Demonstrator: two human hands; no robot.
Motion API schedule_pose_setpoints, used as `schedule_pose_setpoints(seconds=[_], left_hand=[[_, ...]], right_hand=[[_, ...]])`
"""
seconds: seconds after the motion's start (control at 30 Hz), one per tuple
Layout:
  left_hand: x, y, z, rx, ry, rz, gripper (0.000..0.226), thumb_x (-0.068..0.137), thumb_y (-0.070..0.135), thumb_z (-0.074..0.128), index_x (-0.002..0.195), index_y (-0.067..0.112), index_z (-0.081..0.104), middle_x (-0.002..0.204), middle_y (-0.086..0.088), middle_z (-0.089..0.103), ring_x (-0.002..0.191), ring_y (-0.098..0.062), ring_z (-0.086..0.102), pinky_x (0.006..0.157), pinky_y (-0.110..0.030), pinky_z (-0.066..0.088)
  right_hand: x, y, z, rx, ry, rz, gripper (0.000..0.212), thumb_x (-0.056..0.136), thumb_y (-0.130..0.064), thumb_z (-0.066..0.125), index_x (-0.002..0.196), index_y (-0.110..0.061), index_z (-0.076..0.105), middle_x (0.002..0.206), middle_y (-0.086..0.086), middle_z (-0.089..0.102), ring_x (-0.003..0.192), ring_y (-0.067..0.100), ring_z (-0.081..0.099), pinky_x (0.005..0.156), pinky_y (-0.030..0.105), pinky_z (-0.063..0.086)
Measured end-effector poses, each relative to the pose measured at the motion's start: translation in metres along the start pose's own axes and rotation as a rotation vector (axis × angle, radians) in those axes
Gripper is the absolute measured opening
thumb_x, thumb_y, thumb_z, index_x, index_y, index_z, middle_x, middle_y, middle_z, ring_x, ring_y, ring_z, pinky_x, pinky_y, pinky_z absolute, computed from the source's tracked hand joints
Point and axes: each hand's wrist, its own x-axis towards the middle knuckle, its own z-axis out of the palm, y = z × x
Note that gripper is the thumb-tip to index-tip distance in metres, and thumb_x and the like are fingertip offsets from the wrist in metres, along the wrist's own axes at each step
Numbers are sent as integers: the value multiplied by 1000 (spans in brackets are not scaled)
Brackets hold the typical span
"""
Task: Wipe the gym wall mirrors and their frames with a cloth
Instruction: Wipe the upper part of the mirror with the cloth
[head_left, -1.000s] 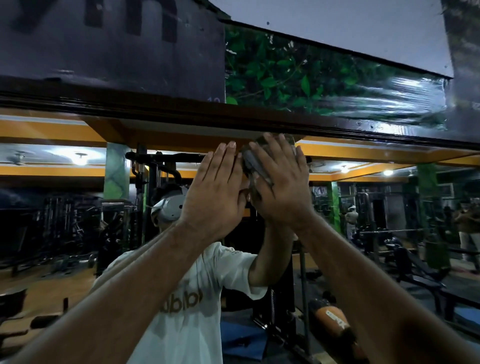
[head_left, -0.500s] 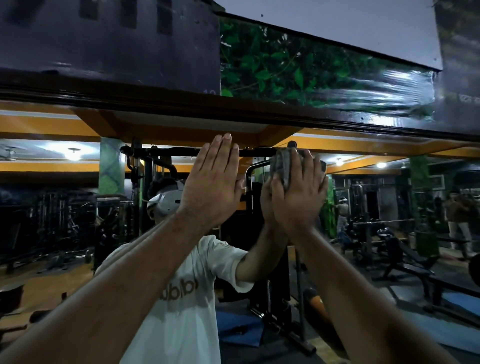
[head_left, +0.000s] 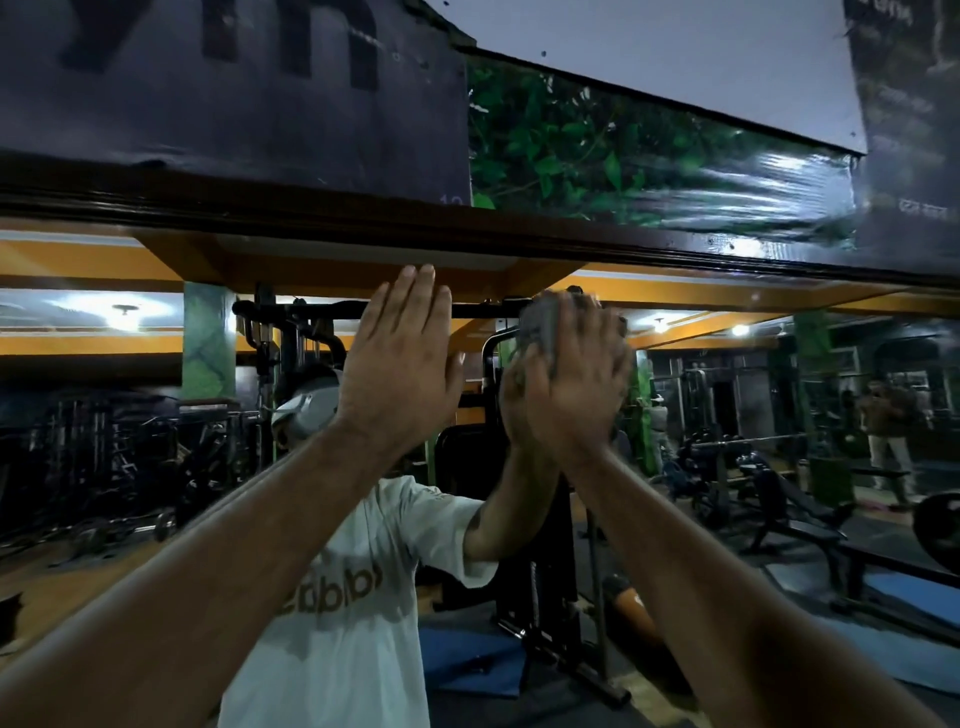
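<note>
Gym mirror (head_left: 156, 467) glass: left hand (head_left: 400, 364), fingers straight, lies flat as a brace; right hand (head_left: 571, 384) presses the grey cloth (head_left: 540, 327) under its fingers, just below the dark frame (head_left: 260, 208).

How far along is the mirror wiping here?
Nothing shows which parts are already clean. In hand: the right hand presses a grey cloth on the mirror just below the dark top frame; the left hand lies flat on the glass. The frame is not being wiped.
</note>
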Motion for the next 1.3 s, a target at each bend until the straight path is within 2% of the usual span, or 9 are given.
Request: schedule_pose_setpoints(seconds=[0.07, 0.13, 0.27, 0.43, 0.6, 0.77, 0.93, 1.1, 1.3], left_hand=[[2, -1, 2, 9, 3, 3, 77, 98, 50, 19, 155, -1, 30, 165, -23, 20, 155, -34, 15, 127, -47, 12], [0, -2, 4, 7, 6, 13, 78, 99, 50, 15, 155, -2, 28, 165, -24, 19, 155, -34, 14, 127, -47, 12], [-2, -3, 3, -17, 10, 20, 70, 103, 45, 25, 157, 0, 27, 166, -22, 16, 156, -32, 12, 127, -44, 6], [2, -12, -7, -112, 124, -37, 58, 102, 29, 35, 150, -1, 40, 164, -22, 25, 154, -32, 20, 126, -48, 18], [-3, -28, 1, -29, 41, -5, 63, 104, 33, 18, 157, 0, 27, 166, -20, 17, 156, -31, 13, 128, -45, 11], [-2, -32, -1, -38, 9, 15, 67, 103, 39, 13, 159, 3, 19, 168, -18, 10, 157, -28, 7, 128, -43, 7], [-12, -25, -5, -101, 26, -9, 65, 103, 38, 27, 157, 2, 26, 167, -19, 16, 156, -29, 13, 128, -43, 12], [-23, -21, 4, -111, 17, 14, 67, 102, 40, 18, 156, 2, 31, 166, -18, 21, 155, -29, 16, 127, -44, 13], [-33, -26, 1, -47, 32, 16, 68, 100, 40, 20, 154, 1, 32, 164, -20, 25, 155, -31, 19, 127, -47, 15]], right_hand=[[-7, 0, -6, 15, -85, -297, 67, 99, -50, 32, 163, -27, 31, 172, 3, 22, 161, 22, 8, 129, 53, 2], [-1, 12, -10, 1, -82, -392, 66, 98, -48, 34, 160, -26, 38, 170, 3, 27, 160, 21, 13, 128, 57, 10], [36, -18, -3, 92, 31, 82, 68, 95, -48, 31, 160, -30, 36, 170, 3, 27, 160, 26, 14, 127, 59, 10], [35, -33, 4, 115, -12, -308, 61, 97, -40, 36, 157, -28, 44, 169, 0, 31, 159, 22, 16, 128, 55, 10], [45, -51, 7, 87, 79, 30, 65, 94, -38, 40, 159, -33, 40, 170, 1, 28, 160, 23, 14, 127, 59, 10], [29, -53, -4, 167, -109, -373, 64, 95, -37, 42, 158, -32, 41, 170, -2, 28, 160, 18, 12, 128, 54, 6], [30, -34, -4, 51, 3, -30, 68, 96, -49, 33, 162, -31, 32, 171, 2, 25, 160, 24, 13, 127, 59, 11], [-7, -28, -5, 4, -103, -448, 64, 101, -47, 38, 162, -28, 32, 171, 2, 24, 161, 22, 10, 127, 59, 10], [-27, -35, 5, -101, 95, 155, 71, 102, -57, 29, 161, -19, 33, 167, 12, 33, 157, 35, 22, 121, 67, 22]])
